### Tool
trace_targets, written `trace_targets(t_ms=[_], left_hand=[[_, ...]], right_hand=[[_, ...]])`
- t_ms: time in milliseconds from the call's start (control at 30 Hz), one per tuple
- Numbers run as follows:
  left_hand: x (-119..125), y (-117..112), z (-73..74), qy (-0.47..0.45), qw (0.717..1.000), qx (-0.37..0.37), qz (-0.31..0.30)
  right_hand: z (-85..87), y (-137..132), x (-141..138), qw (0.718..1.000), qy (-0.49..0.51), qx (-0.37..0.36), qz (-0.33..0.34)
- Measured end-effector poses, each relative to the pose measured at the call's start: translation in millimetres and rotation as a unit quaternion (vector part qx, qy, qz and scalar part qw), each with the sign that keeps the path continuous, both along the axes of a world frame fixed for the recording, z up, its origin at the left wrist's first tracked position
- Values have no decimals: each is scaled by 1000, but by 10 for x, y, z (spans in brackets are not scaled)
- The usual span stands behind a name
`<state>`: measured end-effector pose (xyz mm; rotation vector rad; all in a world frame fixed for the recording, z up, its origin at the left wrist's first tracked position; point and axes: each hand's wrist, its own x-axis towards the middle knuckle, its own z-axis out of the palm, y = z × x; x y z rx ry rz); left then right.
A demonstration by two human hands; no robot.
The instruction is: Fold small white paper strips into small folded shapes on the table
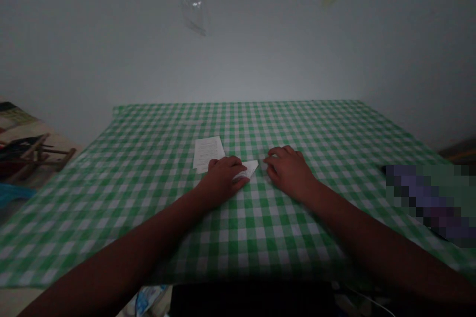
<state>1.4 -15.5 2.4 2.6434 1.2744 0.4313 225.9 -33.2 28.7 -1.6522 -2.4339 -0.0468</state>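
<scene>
My left hand [223, 178] rests on a small folded piece of white paper [253, 165]. Its fingers lie over the far side and the thumb along the near edge, holding the paper down on the table. The paper's pointed right end sticks out past my fingers; its left part is hidden under the hand. A short gap to the right separates it from my right hand [288, 168], whose fingers are apart and loosely bent over the cloth with nothing visible in them. Behind my left hand lie flat white printed sheets [207, 151], partly overlapping.
A green and white checked cloth [230, 233] covers the table, which meets a plain wall [238, 54]. At the right edge sits a dark, pixelated object [427, 203]. Clear plastic [193, 5] hangs on the wall. Wooden furniture [37, 153] stands at left.
</scene>
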Motion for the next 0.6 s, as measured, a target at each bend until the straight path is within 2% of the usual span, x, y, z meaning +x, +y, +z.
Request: trace_targets(t_ms=[133,233,367,600], left_hand=[[24,-28,-17,11,1000,2,6],[23,-21,-35,10,1000,8,6],[13,0,-46,4,1000,-6,3],[-11,32,-56,0,1000,-11,-23]], right_hand=[[-66,35,-57,997,38,-11,62],[-153,62,-114,996,41,-14,77],[-229,140,-134,995,51,-20,78],[-237,198,-101,996,50,-28,64]])
